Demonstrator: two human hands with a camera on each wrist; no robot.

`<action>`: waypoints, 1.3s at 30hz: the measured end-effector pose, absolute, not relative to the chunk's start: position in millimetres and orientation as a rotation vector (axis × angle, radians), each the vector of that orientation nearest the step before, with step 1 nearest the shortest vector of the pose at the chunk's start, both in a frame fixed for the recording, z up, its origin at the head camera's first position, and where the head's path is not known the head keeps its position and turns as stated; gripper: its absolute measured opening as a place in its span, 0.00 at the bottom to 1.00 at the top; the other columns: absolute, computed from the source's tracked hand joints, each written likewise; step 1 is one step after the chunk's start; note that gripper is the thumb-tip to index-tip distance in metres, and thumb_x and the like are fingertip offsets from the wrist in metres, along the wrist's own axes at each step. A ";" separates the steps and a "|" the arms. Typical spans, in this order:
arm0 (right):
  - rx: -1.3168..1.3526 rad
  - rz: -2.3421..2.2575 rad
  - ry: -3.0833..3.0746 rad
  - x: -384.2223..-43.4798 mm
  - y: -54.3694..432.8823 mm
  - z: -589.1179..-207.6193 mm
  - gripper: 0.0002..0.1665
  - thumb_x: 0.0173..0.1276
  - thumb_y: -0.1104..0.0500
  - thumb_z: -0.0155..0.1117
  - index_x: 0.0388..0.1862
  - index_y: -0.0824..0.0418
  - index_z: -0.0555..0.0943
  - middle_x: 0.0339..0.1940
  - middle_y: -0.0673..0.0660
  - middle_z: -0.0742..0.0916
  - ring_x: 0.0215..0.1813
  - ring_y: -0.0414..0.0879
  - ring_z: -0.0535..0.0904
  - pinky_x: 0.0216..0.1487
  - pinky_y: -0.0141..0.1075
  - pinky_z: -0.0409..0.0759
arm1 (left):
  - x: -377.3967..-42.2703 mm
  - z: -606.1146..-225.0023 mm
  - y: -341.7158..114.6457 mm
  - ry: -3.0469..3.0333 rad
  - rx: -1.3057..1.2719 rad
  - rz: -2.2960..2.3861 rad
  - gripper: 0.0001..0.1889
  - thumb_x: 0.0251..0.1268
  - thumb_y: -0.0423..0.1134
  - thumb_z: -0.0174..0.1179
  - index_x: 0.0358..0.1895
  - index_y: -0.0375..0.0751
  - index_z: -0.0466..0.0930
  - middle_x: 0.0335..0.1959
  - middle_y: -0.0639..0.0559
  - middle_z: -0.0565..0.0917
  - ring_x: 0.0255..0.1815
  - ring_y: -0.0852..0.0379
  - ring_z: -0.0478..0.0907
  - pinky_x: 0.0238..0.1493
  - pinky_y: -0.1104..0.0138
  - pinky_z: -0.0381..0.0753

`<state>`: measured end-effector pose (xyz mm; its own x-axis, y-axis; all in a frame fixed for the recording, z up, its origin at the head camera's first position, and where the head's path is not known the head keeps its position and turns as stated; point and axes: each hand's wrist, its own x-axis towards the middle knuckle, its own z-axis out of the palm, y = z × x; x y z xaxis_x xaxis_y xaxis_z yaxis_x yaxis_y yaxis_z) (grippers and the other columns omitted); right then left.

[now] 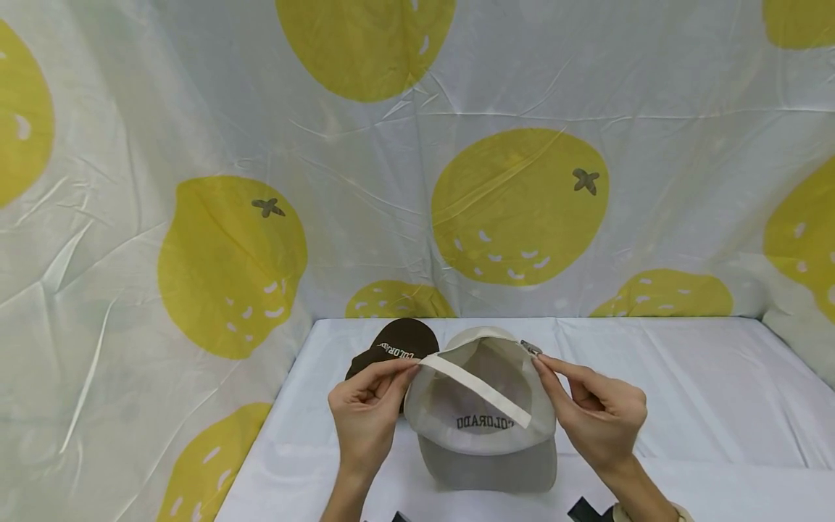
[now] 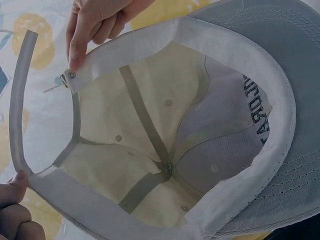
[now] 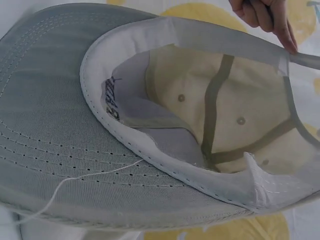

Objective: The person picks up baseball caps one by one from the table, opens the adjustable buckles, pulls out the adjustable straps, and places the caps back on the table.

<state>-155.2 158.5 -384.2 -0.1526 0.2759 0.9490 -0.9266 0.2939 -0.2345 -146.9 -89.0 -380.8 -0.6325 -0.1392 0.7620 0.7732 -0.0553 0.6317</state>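
A pale baseball cap (image 1: 485,470) is held up in front of me, its inside facing me and its brim at the bottom. "COLORADO" lettering shows reversed inside the front. My left hand (image 1: 365,413) pinches the left end of the back opening, where the white adjustment strap (image 1: 481,389) begins. The strap's other end is loose and hangs across the opening. With thumb and fingertips, my right hand (image 1: 599,407) pinches the opposite corner beside a small metal buckle (image 1: 531,348). In the left wrist view, the strap (image 2: 18,105) stands apart from the buckle (image 2: 64,80).
Behind my left hand sits a dark brown cap (image 1: 406,336) with white "COLORADO" lettering, partly hidden. A white cloth (image 1: 678,391) covers the table. Lemon-print fabric (image 1: 365,188) hangs behind and at the sides. A loose thread (image 3: 70,179) trails over the pale cap's brim.
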 end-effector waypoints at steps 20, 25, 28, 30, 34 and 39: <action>0.732 1.289 -1.397 -155.8 162.2 -386.4 0.04 0.53 0.72 0.80 0.27 0.73 0.90 0.07 0.44 0.61 0.15 0.31 0.47 0.20 0.16 0.46 | -144.1 -379.2 -89.6 -1.584 -0.681 -1.803 0.06 0.57 0.14 0.66 0.36 0.21 0.87 0.36 0.54 0.93 0.38 0.59 0.90 0.41 0.72 0.88; 0.746 1.296 -1.384 -156.1 162.8 -386.8 0.04 0.53 0.72 0.80 0.27 0.72 0.90 0.08 0.44 0.60 0.15 0.32 0.47 0.20 0.16 0.45 | -143.9 -378.9 -89.7 -1.589 -0.680 -1.806 0.05 0.57 0.14 0.66 0.36 0.21 0.87 0.35 0.55 0.93 0.38 0.62 0.90 0.40 0.73 0.87; 0.749 1.297 -1.383 -156.1 163.1 -386.7 0.04 0.53 0.72 0.80 0.27 0.72 0.90 0.08 0.44 0.60 0.16 0.32 0.47 0.21 0.16 0.45 | -143.7 -378.9 -89.7 -1.586 -0.686 -1.806 0.06 0.57 0.14 0.66 0.36 0.21 0.87 0.35 0.54 0.92 0.37 0.62 0.90 0.40 0.74 0.87; 0.753 1.297 -1.389 -156.0 163.4 -386.5 0.04 0.53 0.72 0.80 0.27 0.72 0.91 0.07 0.44 0.60 0.16 0.32 0.47 0.20 0.16 0.45 | -143.6 -378.9 -89.7 -1.584 -0.690 -1.806 0.06 0.57 0.14 0.66 0.36 0.21 0.87 0.35 0.53 0.92 0.36 0.62 0.90 0.39 0.75 0.86; 0.764 1.296 -1.404 -155.8 164.1 -386.2 0.04 0.53 0.72 0.80 0.28 0.72 0.91 0.07 0.44 0.60 0.15 0.31 0.47 0.20 0.16 0.46 | -143.7 -378.9 -90.0 -1.585 -0.694 -1.799 0.06 0.57 0.14 0.67 0.36 0.22 0.87 0.34 0.50 0.92 0.35 0.62 0.90 0.37 0.76 0.86; 0.778 1.296 -1.404 -155.3 164.5 -385.8 0.04 0.53 0.72 0.80 0.27 0.70 0.91 0.08 0.44 0.59 0.16 0.32 0.47 0.20 0.16 0.46 | -143.8 -378.8 -89.9 -1.584 -0.698 -1.789 0.06 0.57 0.14 0.67 0.36 0.22 0.87 0.33 0.50 0.92 0.32 0.64 0.89 0.34 0.78 0.84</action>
<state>-155.3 164.5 -385.8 -0.2631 0.1759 0.9486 -0.9316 0.2093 -0.2972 -143.8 -89.9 -378.8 -0.6535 -0.1164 0.7479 0.7565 -0.0681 0.6504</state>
